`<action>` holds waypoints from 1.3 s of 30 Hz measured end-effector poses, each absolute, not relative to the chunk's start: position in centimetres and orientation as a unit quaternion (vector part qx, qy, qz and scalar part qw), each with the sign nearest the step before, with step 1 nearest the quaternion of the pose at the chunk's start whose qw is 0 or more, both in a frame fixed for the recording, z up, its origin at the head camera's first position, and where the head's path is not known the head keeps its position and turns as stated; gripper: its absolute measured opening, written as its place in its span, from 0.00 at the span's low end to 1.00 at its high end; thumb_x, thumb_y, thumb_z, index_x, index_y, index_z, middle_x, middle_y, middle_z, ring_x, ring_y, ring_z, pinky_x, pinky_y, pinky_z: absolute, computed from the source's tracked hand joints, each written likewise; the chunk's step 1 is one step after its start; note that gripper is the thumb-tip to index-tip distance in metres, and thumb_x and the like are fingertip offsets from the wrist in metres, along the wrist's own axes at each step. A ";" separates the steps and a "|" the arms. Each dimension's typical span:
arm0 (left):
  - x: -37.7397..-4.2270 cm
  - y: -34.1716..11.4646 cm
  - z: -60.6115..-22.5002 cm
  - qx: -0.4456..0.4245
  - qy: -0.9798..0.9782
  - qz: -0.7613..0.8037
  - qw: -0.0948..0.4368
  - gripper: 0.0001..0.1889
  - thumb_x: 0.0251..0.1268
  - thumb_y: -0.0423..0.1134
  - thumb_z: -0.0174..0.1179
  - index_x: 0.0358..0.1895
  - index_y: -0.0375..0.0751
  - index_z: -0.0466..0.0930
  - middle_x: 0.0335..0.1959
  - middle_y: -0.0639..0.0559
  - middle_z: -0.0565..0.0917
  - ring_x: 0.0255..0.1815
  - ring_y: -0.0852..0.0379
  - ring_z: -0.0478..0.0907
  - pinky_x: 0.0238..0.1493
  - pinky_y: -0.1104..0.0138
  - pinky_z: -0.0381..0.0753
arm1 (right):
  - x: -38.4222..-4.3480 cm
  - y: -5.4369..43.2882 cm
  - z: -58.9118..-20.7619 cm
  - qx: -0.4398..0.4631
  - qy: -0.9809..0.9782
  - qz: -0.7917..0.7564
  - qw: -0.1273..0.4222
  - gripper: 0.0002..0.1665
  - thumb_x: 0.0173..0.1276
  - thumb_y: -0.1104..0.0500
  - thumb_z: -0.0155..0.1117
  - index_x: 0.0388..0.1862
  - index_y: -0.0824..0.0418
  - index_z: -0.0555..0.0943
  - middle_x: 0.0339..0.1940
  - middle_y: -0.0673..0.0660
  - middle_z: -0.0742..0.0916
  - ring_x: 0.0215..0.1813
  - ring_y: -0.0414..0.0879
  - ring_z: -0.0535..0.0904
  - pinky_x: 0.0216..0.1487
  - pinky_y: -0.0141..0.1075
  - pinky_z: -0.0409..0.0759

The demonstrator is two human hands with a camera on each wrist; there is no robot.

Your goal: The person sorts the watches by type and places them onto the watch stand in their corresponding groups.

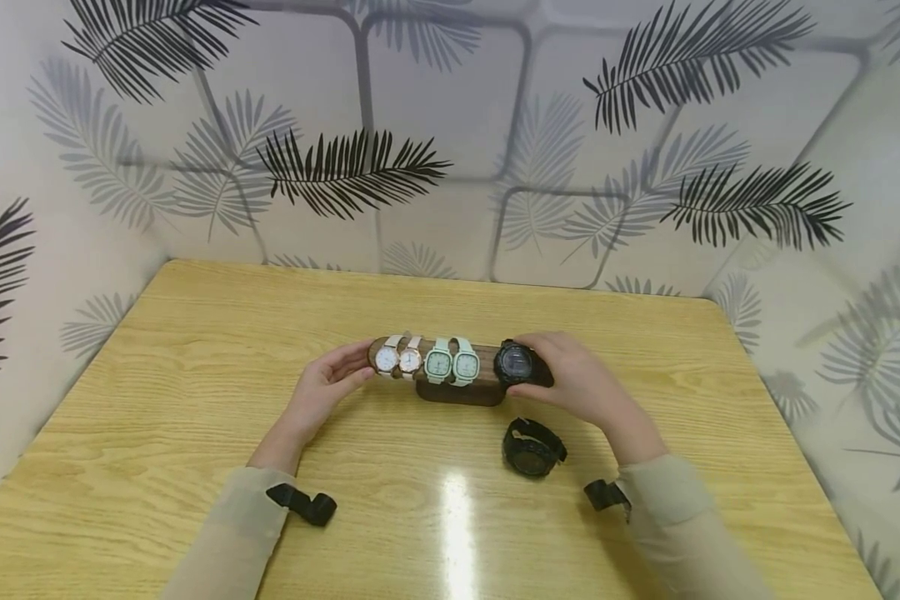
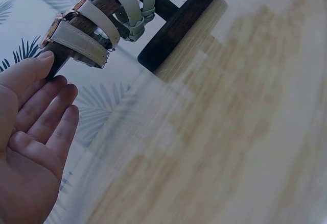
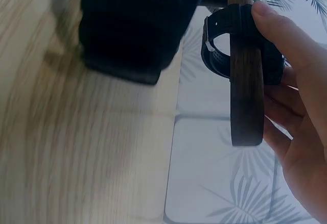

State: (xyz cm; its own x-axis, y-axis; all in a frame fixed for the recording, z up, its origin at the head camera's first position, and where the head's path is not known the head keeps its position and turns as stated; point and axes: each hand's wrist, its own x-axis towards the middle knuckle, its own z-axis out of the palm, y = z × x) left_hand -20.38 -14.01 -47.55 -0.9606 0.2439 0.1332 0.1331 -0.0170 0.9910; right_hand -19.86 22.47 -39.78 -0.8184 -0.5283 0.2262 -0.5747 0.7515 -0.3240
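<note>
A dark wooden watch stand (image 1: 487,358) with a flat base (image 1: 461,393) stands on the table. On its bar, from the left, sit two watches with pale straps (image 2: 82,43), two mint-green watches (image 1: 452,365) and a black watch (image 1: 516,363). My left hand (image 1: 321,387) holds the bar's left end, thumb on one side and fingers on the other. At the right end, my right hand (image 1: 581,379) grips the black watch, its thumb (image 3: 278,25) pressed to it. The watch's buckled strap loops round the bar in the right wrist view.
A second black watch (image 1: 531,450) lies on the wooden table (image 1: 390,508), in front of the stand and near my right forearm. Behind the table rises a leaf-patterned wall (image 1: 435,108). A large dark blurred shape (image 3: 135,30) covers part of the right wrist view.
</note>
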 end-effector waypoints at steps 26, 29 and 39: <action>-20.0 -13.8 -47.5 0.140 0.704 0.696 0.026 0.25 0.65 0.34 0.62 0.64 0.34 0.71 0.59 0.38 0.76 0.57 0.56 0.76 0.55 0.67 0.77 | -17.7 21.2 -38.1 0.408 -0.891 0.138 0.145 0.42 0.55 0.44 0.73 0.63 0.65 0.73 0.59 0.60 0.79 0.59 0.55 0.74 0.63 0.48 0.71; -20.0 -13.8 -47.4 0.141 0.702 0.698 0.027 0.25 0.65 0.35 0.62 0.64 0.33 0.71 0.59 0.38 0.76 0.57 0.55 0.76 0.56 0.67 0.77 | -16.7 21.3 -37.4 0.465 -0.865 0.108 0.156 0.38 0.53 0.47 0.75 0.59 0.63 0.77 0.56 0.59 0.81 0.57 0.55 0.76 0.59 0.48 0.75; -20.2 -13.9 -47.4 0.137 0.702 0.698 0.036 0.24 0.66 0.31 0.60 0.65 0.34 0.70 0.60 0.37 0.75 0.57 0.57 0.75 0.56 0.68 0.76 | -14.8 21.6 -37.2 0.482 -0.873 0.039 -0.066 0.47 0.44 0.55 0.80 0.66 0.58 0.72 0.63 0.59 0.76 0.62 0.54 0.72 0.60 0.47 0.74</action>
State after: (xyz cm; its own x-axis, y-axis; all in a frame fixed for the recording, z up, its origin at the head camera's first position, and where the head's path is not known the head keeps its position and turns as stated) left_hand -20.24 -13.89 -47.38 -0.9598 0.2430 0.1408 0.1419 -0.0129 0.9898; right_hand -14.83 21.63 -37.15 -0.5271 -0.8463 -0.0770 -0.8361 0.5326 -0.1314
